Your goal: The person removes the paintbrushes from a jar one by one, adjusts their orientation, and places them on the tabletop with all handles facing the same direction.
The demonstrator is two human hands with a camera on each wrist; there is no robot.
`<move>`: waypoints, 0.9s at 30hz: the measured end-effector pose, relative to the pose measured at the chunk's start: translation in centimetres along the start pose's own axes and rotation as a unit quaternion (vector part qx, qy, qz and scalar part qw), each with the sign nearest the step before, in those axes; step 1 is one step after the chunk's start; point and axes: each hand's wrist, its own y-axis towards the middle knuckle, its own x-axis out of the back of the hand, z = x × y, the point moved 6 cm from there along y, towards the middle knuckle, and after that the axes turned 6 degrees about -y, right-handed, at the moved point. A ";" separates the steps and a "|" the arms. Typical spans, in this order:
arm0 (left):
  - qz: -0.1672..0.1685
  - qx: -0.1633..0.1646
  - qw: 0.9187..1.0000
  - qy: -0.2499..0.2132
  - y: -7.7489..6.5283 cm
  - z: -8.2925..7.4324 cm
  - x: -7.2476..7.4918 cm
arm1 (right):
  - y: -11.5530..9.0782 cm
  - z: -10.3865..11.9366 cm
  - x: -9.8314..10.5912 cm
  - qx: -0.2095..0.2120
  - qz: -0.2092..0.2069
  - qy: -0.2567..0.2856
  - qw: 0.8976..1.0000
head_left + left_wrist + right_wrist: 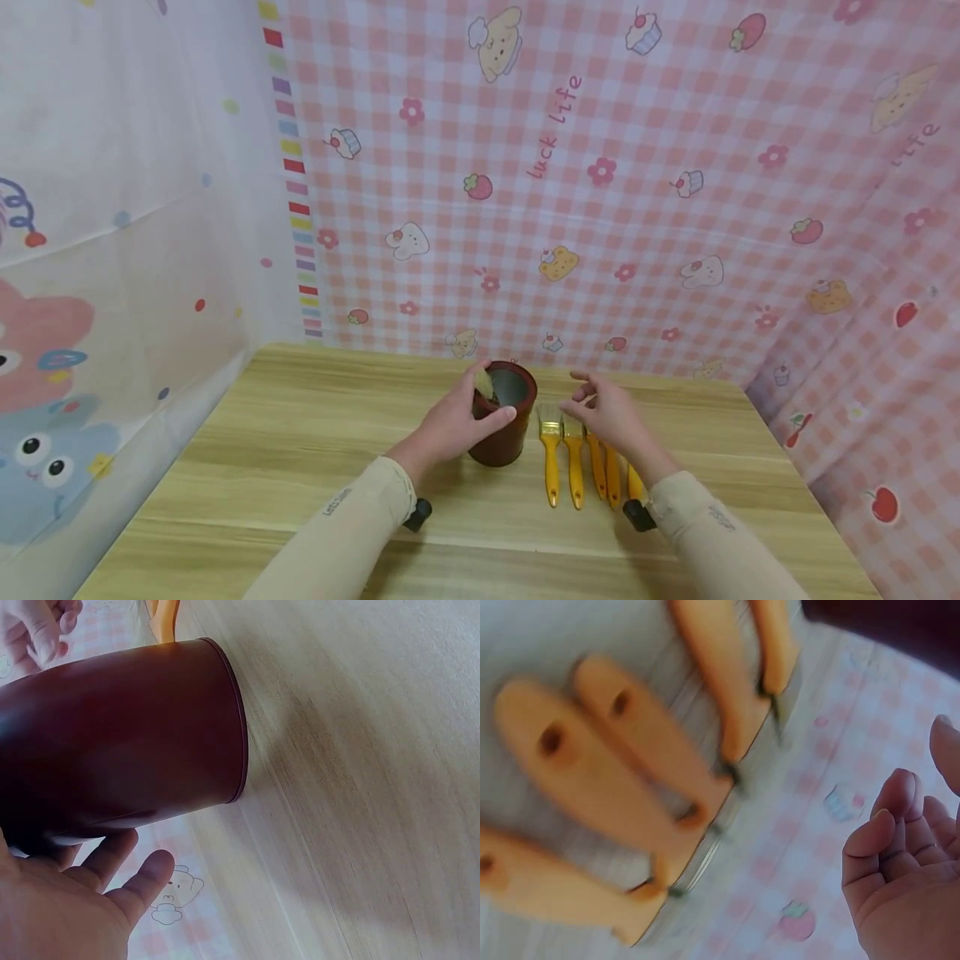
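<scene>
A dark reddish-brown cylindrical cup (501, 437) stands on the table, its mouth facing up. My left hand (459, 421) grips it near the rim, thumb on the near side and fingers around the left. A pale tan tuft (484, 385) shows inside the rim. Right of the cup lie several paintbrushes (551, 467) with yellow-orange handles, side by side, bristles pointing away. Over their bristle ends hovers my right hand (609, 417), fingers loosely bent and holding nothing. Close up in the right wrist view, the brush handles (577, 765) have hanging holes.
The wood-grain table (315, 467) meets a pink checked cloth (450, 233) behind the cup. A white printed cloth (150, 250) hangs at the left. Black wrist-camera pieces (417, 515) sit by both cuffs.
</scene>
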 end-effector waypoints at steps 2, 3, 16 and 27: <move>0.000 0.000 1.000 -0.002 0.0 0.0 0.0 | 0.1 1.0 -0.5 0.010 0.004 0.003 1.000; 0.000 0.000 1.000 -0.004 0.1 0.0 0.0 | 0.1 1.4 -0.8 0.013 0.009 0.007 1.000; -0.001 -0.011 1.000 -0.001 0.2 0.2 -0.1 | 0.3 3.9 -3.1 0.026 0.041 0.002 0.999; -0.003 -0.009 1.000 -0.003 0.1 0.1 0.0 | 0.4 3.8 -4.3 0.031 0.071 0.022 0.997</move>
